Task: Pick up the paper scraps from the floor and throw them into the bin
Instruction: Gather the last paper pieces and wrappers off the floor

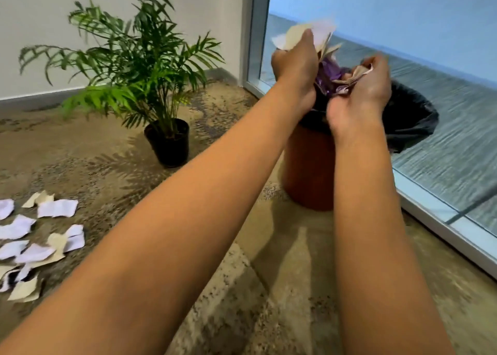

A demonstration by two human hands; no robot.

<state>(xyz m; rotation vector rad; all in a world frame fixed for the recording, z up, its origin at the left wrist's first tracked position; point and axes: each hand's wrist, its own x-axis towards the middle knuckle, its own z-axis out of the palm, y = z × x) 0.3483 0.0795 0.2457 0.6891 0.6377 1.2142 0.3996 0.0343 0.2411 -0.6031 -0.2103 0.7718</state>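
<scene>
Bunch of torn white and beige paper scraps (301, 36) clamped in left hand (294, 64), fingers curled round it, held above mouth of round brown bin with black liner bag (411, 118). Right hand (361, 91) palm up over bin rim, fingers curled round crumpled beige and purple scraps (349, 79). Bin stands on mottled tan carpet (242, 287), just beside glass window wall (443, 153). More loose white and beige scraps (37, 241) lie at carpet's left edge, well apart from bin. Green palm in black pot (168, 142) between, near back wall.
</scene>
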